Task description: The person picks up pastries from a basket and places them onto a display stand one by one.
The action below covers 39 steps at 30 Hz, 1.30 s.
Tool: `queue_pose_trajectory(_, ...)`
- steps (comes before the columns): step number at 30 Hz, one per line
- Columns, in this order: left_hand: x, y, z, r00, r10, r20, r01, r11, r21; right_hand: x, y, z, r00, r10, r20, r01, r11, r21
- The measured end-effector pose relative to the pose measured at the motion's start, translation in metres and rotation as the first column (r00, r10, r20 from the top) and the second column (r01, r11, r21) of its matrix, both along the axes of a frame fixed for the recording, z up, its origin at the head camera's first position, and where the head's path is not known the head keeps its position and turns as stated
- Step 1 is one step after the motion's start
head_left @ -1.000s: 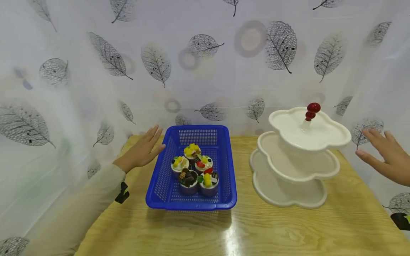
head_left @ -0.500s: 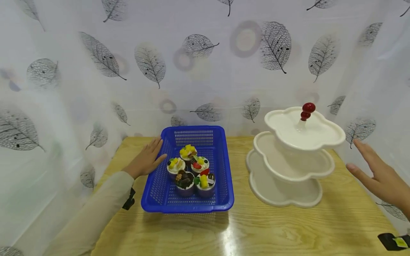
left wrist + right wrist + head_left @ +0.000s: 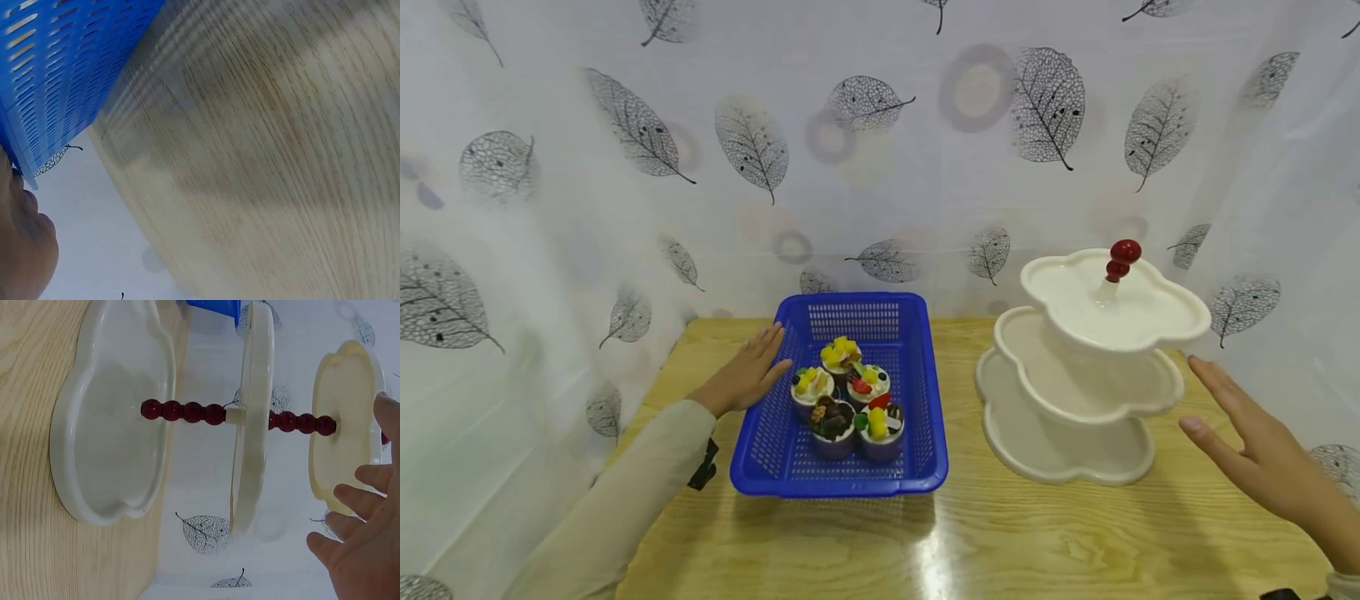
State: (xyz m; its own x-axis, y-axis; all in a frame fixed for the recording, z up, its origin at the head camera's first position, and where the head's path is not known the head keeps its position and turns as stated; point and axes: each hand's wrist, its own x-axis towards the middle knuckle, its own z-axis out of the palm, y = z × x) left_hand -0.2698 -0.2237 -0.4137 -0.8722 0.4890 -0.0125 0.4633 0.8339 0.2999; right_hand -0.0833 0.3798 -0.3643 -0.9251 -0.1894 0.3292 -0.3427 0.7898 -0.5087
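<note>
My left hand (image 3: 739,377) lies at the left rim of a blue plastic basket (image 3: 934,392), its fingers extended along the edge. In the left wrist view the knuckles show right beside the basket's slotted wall (image 3: 59,78). Several cupcakes (image 3: 882,427) with cream, fruit and chocolate toppings stand grouped inside. To the right is a white three-tier cake stand (image 3: 1075,457) with scalloped trays and a red beaded knob (image 3: 1124,252). My right hand (image 3: 1262,454) hovers at the stand's right side, fingers straight and thumb apart, holding nothing. The right wrist view shows red beaded posts (image 3: 192,412) between the tiers.
Basket and stand share a light wood-grain table (image 3: 1030,533), with a gap between them. A pale curtain printed with dark leaves (image 3: 1048,104) hangs behind the table and along both sides.
My left hand has come onto the basket's left rim and stayed there. My right hand has moved left and down, closer to the cake stand. The view has shifted slightly right.
</note>
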Motion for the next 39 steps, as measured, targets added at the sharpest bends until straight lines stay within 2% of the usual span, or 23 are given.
queue_pose_trajectory(4,0.0,0.0,0.001,1.0,0.006,0.008,-0.006,1.0,-0.005,0.005,-0.02,0.004,0.993,0.039,-0.107,-0.037,0.999,0.025)
queue_pose_trajectory(6,0.001,0.0,0.002,1.0,0.004,0.012,-0.004,1.0,-0.006,0.005,-0.03,0.005,0.978,0.096,-0.188,-0.091,0.995,0.038)
queue_pose_trajectory(8,0.001,0.001,0.003,1.0,-0.002,0.02,0.002,1.0,-0.005,0.004,-0.043,0.007,0.945,0.166,-0.282,-0.162,0.986,0.036)
queue_pose_trajectory(10,0.001,0.001,0.003,1.0,-0.01,0.022,0.011,1.0,-0.008,0.002,-0.059,0.009,0.898,0.243,-0.366,-0.253,0.967,0.021)
queue_pose_trajectory(12,0.0,0.0,0.002,1.0,-0.02,0.017,0.02,1.0,-0.009,-0.002,-0.076,0.012,0.858,0.301,-0.415,-0.326,0.945,0.01)
queue_pose_trajectory(15,-0.001,-0.002,0.0,1.0,-0.025,0.0,0.025,0.999,-0.032,-0.009,-0.102,0.014,0.834,0.368,-0.411,-0.418,0.908,-0.037)
queue_pose_trajectory(18,-0.002,-0.001,-0.001,1.0,-0.024,-0.002,0.024,0.999,-0.027,-0.022,-0.124,0.012,0.838,0.421,-0.346,-0.479,0.873,-0.097)
queue_pose_trajectory(22,-0.001,0.0,0.0,1.0,-0.02,0.006,0.02,1.0,-0.003,-0.048,-0.155,0.006,0.823,0.547,-0.155,-0.568,0.774,-0.28)
queue_pose_trajectory(25,-0.001,0.0,0.0,1.0,-0.016,0.0,0.016,1.0,-0.003,-0.07,-0.181,0.0,0.777,0.629,0.019,-0.555,0.699,-0.451)
queue_pose_trajectory(26,-0.001,0.0,0.0,1.0,-0.014,-0.002,0.014,1.0,-0.009,-0.076,-0.19,-0.002,0.765,0.64,0.073,-0.532,0.692,-0.488)
queue_pose_trajectory(30,-0.002,0.0,-0.001,1.0,-0.003,0.003,0.003,1.0,-0.028,-0.096,-0.224,-0.014,0.724,0.641,0.254,-0.399,0.691,-0.603)
queue_pose_trajectory(33,-0.002,0.001,-0.001,1.0,-0.004,0.006,0.004,0.999,-0.044,-0.105,-0.245,-0.024,0.713,0.609,0.348,-0.301,0.714,-0.632)
queue_pose_trajectory(36,-0.002,0.001,0.0,1.0,0.0,0.003,0.0,0.997,-0.079,-0.109,-0.262,-0.033,0.727,0.558,0.4,-0.244,0.755,-0.609)
queue_pose_trajectory(39,-0.002,0.001,0.001,1.0,0.004,-0.009,-0.005,0.995,-0.101,-0.109,-0.275,-0.037,0.76,0.487,0.43,-0.207,0.809,-0.55)
